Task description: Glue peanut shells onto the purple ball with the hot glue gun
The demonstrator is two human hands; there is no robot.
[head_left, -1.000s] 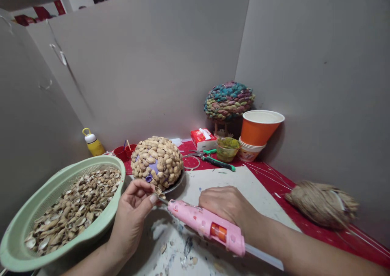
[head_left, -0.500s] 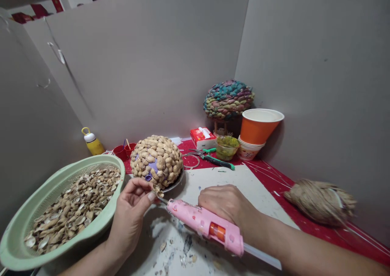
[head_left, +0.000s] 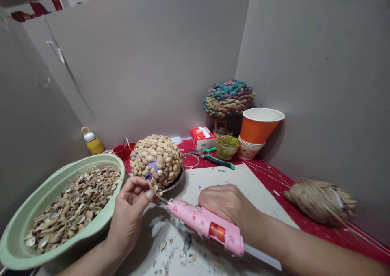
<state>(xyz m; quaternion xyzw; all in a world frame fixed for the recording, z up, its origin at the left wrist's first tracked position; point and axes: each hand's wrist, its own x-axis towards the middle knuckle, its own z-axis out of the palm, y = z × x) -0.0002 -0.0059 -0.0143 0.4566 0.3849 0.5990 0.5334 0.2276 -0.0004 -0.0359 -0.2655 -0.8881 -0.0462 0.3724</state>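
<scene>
My left hand (head_left: 134, 205) pinches a peanut shell (head_left: 157, 189) between thumb and fingertips, its hollow side showing. In my right hand (head_left: 227, 203) is a pink hot glue gun (head_left: 204, 225), with a clear glue stick (head_left: 263, 256) protruding from its back end. The gun's nozzle points left and meets or nearly meets the shell. Just beyond, a dome covered in peanut shells (head_left: 164, 158) rests on a metal dish (head_left: 175, 183). A bare purple patch (head_left: 152, 165) shows on the dome's front, with a purple knot below it.
At left stands a green colander (head_left: 117, 195) of peanut shells. Behind are a yellow bottle (head_left: 95, 145), red cups (head_left: 120, 152), pliers (head_left: 217, 161), a tissue pack (head_left: 202, 138), a greenish bowl (head_left: 227, 148), orange cups (head_left: 257, 128) and a colourful braided dome (head_left: 229, 99). Twine (head_left: 319, 202) lies right.
The peanut shell in my left hand has tilted and risen very slightly at the nozzle. My right hand and the glue gun have stayed in place.
</scene>
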